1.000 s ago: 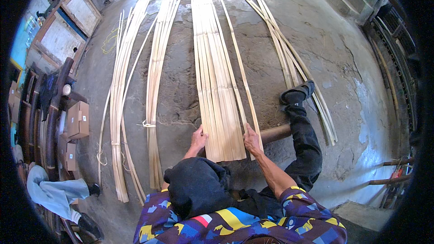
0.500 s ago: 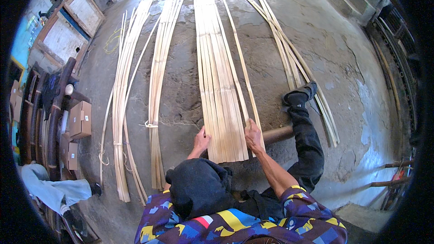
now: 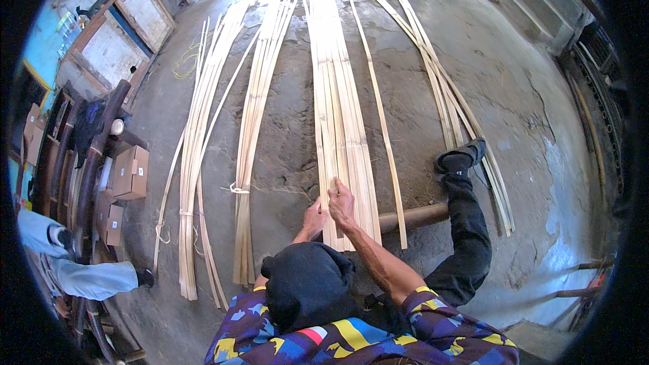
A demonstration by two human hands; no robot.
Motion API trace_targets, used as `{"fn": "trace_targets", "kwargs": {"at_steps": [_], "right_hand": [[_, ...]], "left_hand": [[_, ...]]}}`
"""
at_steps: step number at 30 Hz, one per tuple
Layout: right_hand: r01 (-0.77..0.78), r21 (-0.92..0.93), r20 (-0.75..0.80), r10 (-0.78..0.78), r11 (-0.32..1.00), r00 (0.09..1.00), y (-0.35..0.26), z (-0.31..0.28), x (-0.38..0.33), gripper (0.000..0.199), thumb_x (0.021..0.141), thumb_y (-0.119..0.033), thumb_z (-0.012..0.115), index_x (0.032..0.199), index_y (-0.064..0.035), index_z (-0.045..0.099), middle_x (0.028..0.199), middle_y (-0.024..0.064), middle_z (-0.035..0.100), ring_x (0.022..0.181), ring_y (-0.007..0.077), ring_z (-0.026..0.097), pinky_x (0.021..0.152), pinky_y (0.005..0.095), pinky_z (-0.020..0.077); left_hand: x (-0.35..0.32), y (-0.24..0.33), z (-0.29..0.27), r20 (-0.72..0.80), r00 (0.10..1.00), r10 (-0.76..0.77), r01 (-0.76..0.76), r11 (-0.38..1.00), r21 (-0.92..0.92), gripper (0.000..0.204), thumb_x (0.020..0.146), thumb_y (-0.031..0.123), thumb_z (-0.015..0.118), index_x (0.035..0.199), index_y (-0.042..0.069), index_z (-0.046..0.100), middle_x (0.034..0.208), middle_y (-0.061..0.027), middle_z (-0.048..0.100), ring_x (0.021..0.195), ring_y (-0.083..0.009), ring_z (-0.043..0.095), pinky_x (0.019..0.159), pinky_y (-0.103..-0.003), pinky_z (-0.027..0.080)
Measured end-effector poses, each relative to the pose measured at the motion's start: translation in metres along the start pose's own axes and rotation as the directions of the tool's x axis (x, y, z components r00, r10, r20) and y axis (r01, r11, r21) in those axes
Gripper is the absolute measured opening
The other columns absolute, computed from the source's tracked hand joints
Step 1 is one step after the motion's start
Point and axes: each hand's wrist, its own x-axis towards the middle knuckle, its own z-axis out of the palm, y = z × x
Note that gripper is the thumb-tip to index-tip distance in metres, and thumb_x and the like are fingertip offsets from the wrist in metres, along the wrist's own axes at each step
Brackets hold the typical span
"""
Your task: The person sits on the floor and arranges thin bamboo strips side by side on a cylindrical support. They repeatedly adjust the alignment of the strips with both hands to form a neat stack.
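Observation:
Pale bamboo strips [image 3: 358,162] lie side by side in a long row in front of me. At the row's near left edge my left hand [image 3: 312,222] is closed on the outer strips. Just right of it, my right hand [image 3: 342,206] is closed around a bamboo strip near the row's left side, its knuckles up. The two hands almost touch. A lone bamboo strip [image 3: 380,111] lies apart on the right of the row. Under the near ends runs a thick round pole [image 3: 416,217], partly hidden by the strips.
Tied bamboo bundles [image 3: 251,115] and looser bundles [image 3: 196,135] lie to the left. More strips [image 3: 439,81] cross on the right, beside my dark-shod foot [image 3: 461,156]. Cardboard boxes [image 3: 130,172] stand at far left, near another person's light-trousered leg [image 3: 94,278].
My right hand has left the right-hand strips and moved left, beside my left hand. A strip's far end now sticks out at the row's far left. The whole view has shifted slightly.

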Motion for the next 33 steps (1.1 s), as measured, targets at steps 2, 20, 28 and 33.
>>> {"fn": "trace_targets", "kwargs": {"at_steps": [2, 20, 28, 33], "right_hand": [[-0.147, 0.062, 0.127, 0.138, 0.987, 0.982, 0.006, 0.018, -0.005, 0.042, 0.080, -0.010, 0.051, 0.121, 0.0002, 0.045, 0.085, 0.0243, 0.056, 0.079, 0.0362, 0.056, 0.071, 0.0415, 0.0451], [0.417, -0.261, -0.060, -0.446, 0.870, 0.893, 0.058, -0.003, -0.051, 0.024, 0.083, -0.010, 0.043, 0.104, 0.0001, 0.050, 0.078, 0.0182, 0.052, 0.073, 0.0328, 0.050, 0.066, 0.0378, 0.0434], [-0.010, -0.890, -0.202, -0.374, 0.457, 0.905, 0.126, -0.119, -0.021, 0.050, 0.077, -0.009, 0.049, 0.125, -0.0032, 0.039, 0.090, 0.0162, 0.057, 0.083, 0.0303, 0.056, 0.074, 0.0431, 0.0435], [-0.177, -0.579, -0.130, 0.124, 0.796, 0.984, 0.121, -0.137, 0.005, 0.049, 0.076, -0.013, 0.052, 0.122, 0.0001, 0.040, 0.077, 0.0181, 0.059, 0.071, 0.0390, 0.055, 0.068, 0.0447, 0.0452]], "left_hand": [[0.006, -0.008, 0.001, 0.008, 0.997, 0.079, -0.079, 0.996, 0.039, 0.052, 0.077, 0.018, 0.057, 0.125, 0.005, 0.042, 0.093, -0.0177, 0.062, 0.084, -0.0274, 0.061, 0.074, -0.034, 0.045], [0.033, 0.008, -0.015, -0.132, 0.987, -0.088, 0.050, 0.964, -0.261, 0.052, 0.075, 0.005, 0.052, 0.126, 0.004, 0.043, 0.080, -0.0087, 0.065, 0.069, -0.0113, 0.059, 0.065, -0.028, 0.048], [0.033, 0.008, -0.018, -0.105, 0.991, -0.082, 0.092, 0.991, 0.095, 0.048, 0.077, 0.014, 0.050, 0.125, 0.012, 0.045, 0.094, -0.0167, 0.062, 0.085, -0.0263, 0.060, 0.076, -0.035, 0.046], [0.017, -0.001, -0.010, -0.068, 0.995, -0.079, 0.078, 0.997, -0.014, 0.041, 0.078, 0.017, 0.048, 0.119, 0.009, 0.049, 0.102, -0.0193, 0.059, 0.096, -0.0333, 0.057, 0.082, -0.039, 0.044]]}}
